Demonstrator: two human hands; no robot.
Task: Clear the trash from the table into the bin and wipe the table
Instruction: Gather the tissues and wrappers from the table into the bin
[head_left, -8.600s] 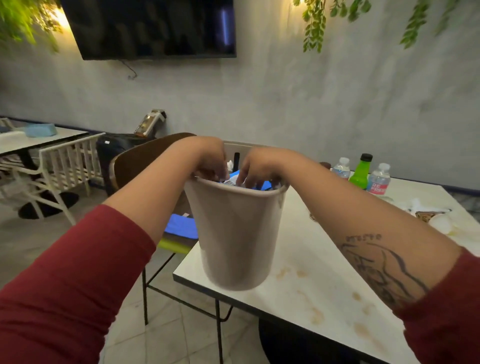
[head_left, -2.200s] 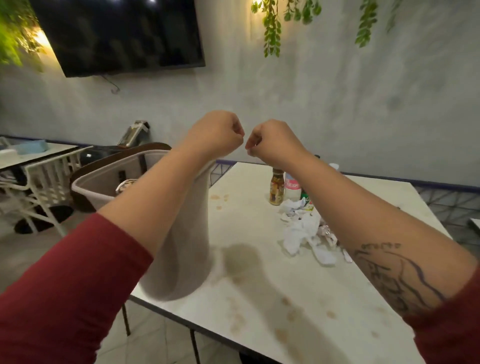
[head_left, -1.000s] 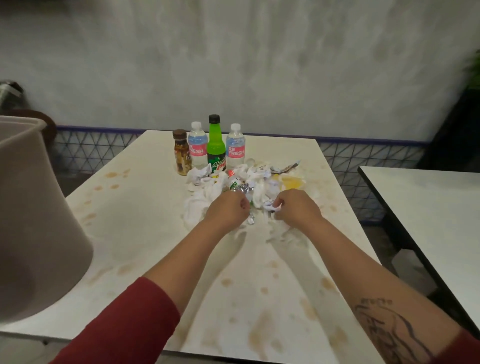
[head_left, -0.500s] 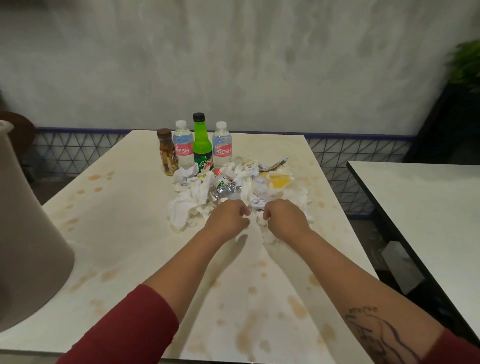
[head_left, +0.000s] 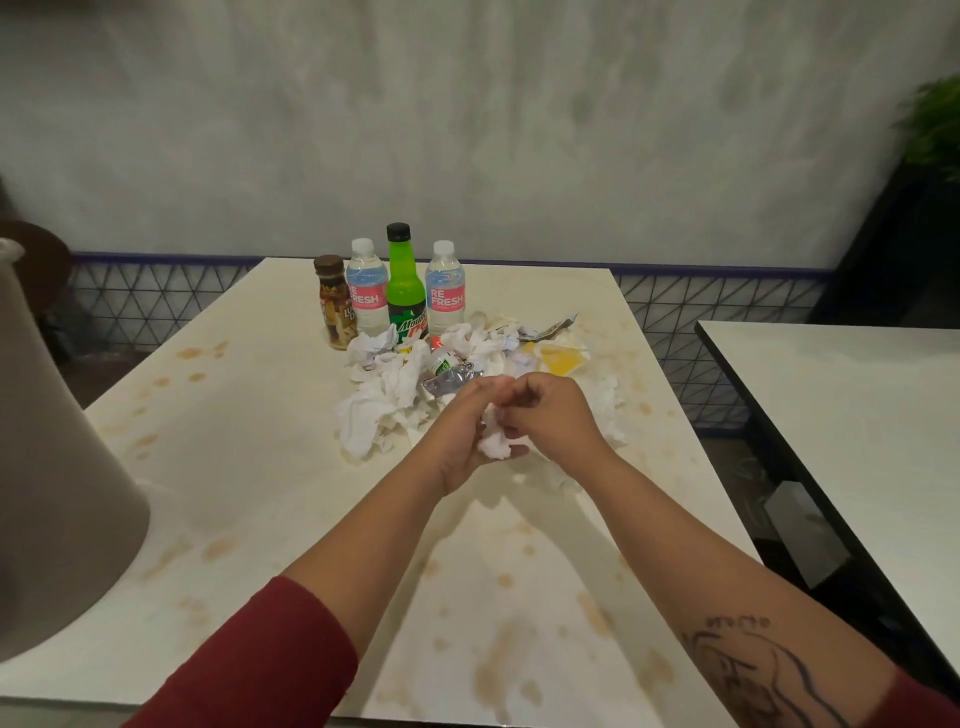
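A heap of crumpled white tissues and wrappers (head_left: 395, 395) lies in the middle of the stained white table (head_left: 249, 467). My left hand (head_left: 465, 436) and my right hand (head_left: 550, 415) meet just in front of the heap. Between them they hold a crumpled white tissue (head_left: 496, 441), lifted a little off the table. The left palm cups it from the side and the right fingers pinch its top. The beige bin (head_left: 57, 483) stands at the table's left edge, partly out of view.
Four bottles stand behind the heap: a brown one (head_left: 335, 301), two water bottles (head_left: 368, 286) (head_left: 445, 288) and a green soda bottle (head_left: 405, 283). A yellow wrapper (head_left: 563, 359) lies to the right. A second table (head_left: 852, 415) stands close at right. Brown stains dot the tabletop.
Both hands were fists pressed at the heap's near edge; now they have drawn back slightly and lifted a wad of tissue between them. The view shifted a little rightward earlier.
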